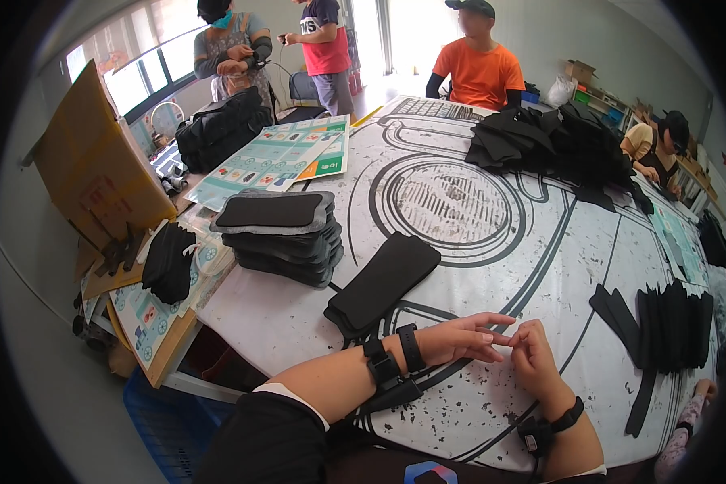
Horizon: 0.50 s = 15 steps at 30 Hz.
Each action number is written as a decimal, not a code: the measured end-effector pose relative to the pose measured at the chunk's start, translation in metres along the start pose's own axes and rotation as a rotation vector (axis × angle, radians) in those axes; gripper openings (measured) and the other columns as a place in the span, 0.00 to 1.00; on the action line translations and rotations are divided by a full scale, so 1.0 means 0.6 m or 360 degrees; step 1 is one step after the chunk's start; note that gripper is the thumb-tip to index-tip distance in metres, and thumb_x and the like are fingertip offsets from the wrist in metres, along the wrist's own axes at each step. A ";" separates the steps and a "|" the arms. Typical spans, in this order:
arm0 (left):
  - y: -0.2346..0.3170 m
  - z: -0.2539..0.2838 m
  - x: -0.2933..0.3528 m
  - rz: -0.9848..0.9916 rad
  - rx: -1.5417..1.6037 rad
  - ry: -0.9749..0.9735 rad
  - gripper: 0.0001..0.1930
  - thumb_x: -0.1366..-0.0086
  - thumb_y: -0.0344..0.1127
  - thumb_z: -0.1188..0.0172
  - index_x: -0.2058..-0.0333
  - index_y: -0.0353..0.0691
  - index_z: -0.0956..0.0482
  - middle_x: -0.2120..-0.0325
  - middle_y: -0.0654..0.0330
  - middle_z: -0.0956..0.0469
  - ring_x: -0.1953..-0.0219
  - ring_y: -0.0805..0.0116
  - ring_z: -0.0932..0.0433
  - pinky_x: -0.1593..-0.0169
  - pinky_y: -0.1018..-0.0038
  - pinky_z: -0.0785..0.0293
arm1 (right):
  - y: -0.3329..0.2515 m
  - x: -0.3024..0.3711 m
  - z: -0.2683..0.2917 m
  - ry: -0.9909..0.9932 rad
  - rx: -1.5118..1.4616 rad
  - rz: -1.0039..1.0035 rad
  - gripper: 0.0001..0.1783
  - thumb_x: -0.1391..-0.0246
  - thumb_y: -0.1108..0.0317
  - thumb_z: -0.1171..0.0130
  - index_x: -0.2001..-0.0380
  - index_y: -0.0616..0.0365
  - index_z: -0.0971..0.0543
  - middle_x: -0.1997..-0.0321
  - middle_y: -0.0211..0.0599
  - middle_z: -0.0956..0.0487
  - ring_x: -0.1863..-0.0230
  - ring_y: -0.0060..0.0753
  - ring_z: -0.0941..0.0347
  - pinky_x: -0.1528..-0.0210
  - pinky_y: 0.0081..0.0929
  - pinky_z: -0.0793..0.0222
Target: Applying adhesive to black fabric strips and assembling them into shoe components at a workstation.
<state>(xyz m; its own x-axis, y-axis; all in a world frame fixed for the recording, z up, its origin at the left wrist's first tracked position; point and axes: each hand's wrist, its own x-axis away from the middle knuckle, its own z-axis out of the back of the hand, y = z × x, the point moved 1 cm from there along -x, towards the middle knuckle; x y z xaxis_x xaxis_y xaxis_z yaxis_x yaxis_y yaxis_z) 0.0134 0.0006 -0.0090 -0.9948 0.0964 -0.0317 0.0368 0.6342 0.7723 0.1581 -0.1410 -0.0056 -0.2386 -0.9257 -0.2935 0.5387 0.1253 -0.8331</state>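
My left hand (460, 340) reaches across above the white table with its fingers stretched out. Its fingertips meet my right hand (534, 352), whose fingers are curled closed; whatever they may pinch there is hidden. Both my wrists carry black straps with small devices. Just beyond my left forearm lies a small pile of black padded pieces (383, 282), rounded at the ends. Farther left stands a tall stack of black and grey pieces (278, 235). A row of narrow black strips (671, 327) lies to the right of my right hand.
A heap of black pieces (544, 145) covers the far right of the table. Printed sheets (278, 157), a black bag (222, 129) and a cardboard box (101, 157) are at the left. Several people are around, one in an orange shirt (477, 73) opposite. A blue crate (173, 427) sits below.
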 end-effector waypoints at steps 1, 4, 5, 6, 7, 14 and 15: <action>0.000 0.000 0.000 -0.0001 -0.0002 0.0001 0.30 0.37 0.37 0.51 0.40 0.41 0.52 0.48 0.54 0.36 0.51 0.65 0.30 0.44 0.69 0.38 | -0.001 -0.001 0.000 0.0005 -0.0011 -0.0014 0.10 0.55 0.85 0.57 0.72 0.58 0.33 0.67 0.37 0.38 0.70 0.27 0.41 0.68 0.18 0.42; 0.000 0.001 0.000 -0.0002 -0.0001 0.0002 0.29 0.37 0.36 0.51 0.40 0.41 0.52 0.48 0.53 0.36 0.51 0.65 0.30 0.44 0.69 0.37 | -0.003 -0.001 0.000 0.0014 -0.0026 -0.0037 0.10 0.55 0.85 0.57 0.72 0.58 0.32 0.66 0.36 0.38 0.69 0.26 0.40 0.68 0.18 0.42; -0.001 0.002 0.000 -0.0002 0.0003 0.0002 0.29 0.37 0.36 0.51 0.40 0.40 0.52 0.48 0.53 0.36 0.51 0.65 0.30 0.44 0.69 0.37 | -0.004 -0.001 0.000 0.0017 -0.0031 -0.0047 0.10 0.55 0.85 0.56 0.72 0.58 0.32 0.66 0.36 0.38 0.69 0.26 0.40 0.68 0.17 0.42; -0.001 0.002 0.000 -0.0002 0.0003 0.0002 0.29 0.37 0.36 0.51 0.40 0.40 0.52 0.48 0.53 0.36 0.51 0.65 0.30 0.44 0.69 0.37 | -0.003 -0.001 0.000 0.0017 -0.0031 -0.0047 0.10 0.55 0.85 0.56 0.72 0.58 0.32 0.66 0.36 0.38 0.69 0.26 0.40 0.68 0.17 0.42; -0.001 0.002 0.000 -0.0001 0.0000 0.0006 0.29 0.37 0.36 0.51 0.40 0.41 0.51 0.48 0.53 0.36 0.51 0.65 0.30 0.44 0.69 0.37 | -0.002 -0.001 0.001 0.0011 -0.0023 -0.0051 0.10 0.55 0.85 0.56 0.72 0.58 0.32 0.66 0.36 0.38 0.69 0.26 0.40 0.67 0.17 0.41; 0.000 0.002 0.000 0.0005 -0.0033 0.0020 0.29 0.37 0.37 0.51 0.40 0.41 0.51 0.48 0.53 0.36 0.51 0.66 0.30 0.44 0.70 0.36 | -0.009 -0.002 0.001 0.0014 -0.0059 -0.0084 0.09 0.55 0.85 0.56 0.73 0.58 0.31 0.66 0.36 0.38 0.68 0.26 0.40 0.67 0.17 0.40; 0.000 0.002 0.000 0.0005 -0.0034 0.0019 0.29 0.37 0.37 0.51 0.40 0.41 0.51 0.48 0.53 0.36 0.51 0.66 0.30 0.44 0.70 0.36 | -0.009 -0.002 0.001 0.0015 -0.0058 -0.0083 0.09 0.55 0.85 0.56 0.73 0.58 0.31 0.66 0.36 0.38 0.68 0.26 0.40 0.67 0.17 0.40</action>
<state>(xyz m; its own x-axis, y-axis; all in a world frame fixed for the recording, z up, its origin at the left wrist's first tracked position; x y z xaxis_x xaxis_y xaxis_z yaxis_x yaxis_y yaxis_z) 0.0137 0.0014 -0.0097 -0.9958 0.0888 -0.0217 0.0379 0.6175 0.7857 0.1563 -0.1408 -0.0005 -0.2732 -0.9281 -0.2532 0.4953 0.0899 -0.8641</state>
